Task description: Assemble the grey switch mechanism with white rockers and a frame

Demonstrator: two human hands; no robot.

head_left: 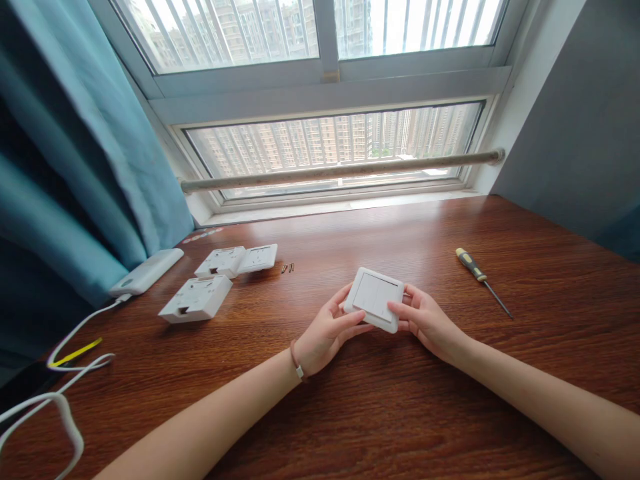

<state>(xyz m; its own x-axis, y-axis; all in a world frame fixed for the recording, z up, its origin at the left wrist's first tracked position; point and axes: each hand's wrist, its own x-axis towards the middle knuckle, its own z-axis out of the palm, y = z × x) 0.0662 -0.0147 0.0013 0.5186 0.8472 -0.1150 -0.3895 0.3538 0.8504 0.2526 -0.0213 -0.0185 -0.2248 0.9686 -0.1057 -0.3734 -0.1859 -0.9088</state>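
Between both hands a white wall switch [375,298] is held above the table, its square face tilted up toward me. My left hand [327,330] grips its left edge, thumb on the lower front corner. My right hand [425,317] grips the right edge, with the thumb on the face and the fingers behind. What lies under the switch is hidden. On the left stand two white mounting boxes, one nearer [197,299] and one farther [220,261]. A white socket panel [258,259] leans against the farther box. Several small screws [287,268] lie beside it.
A screwdriver [471,264] lies at the right on the brown wooden table [500,380]. At the left are a white power bank [147,272], a white cable [85,327] and a yellow strip [77,352]. A blue curtain [100,133] hangs beside the window.
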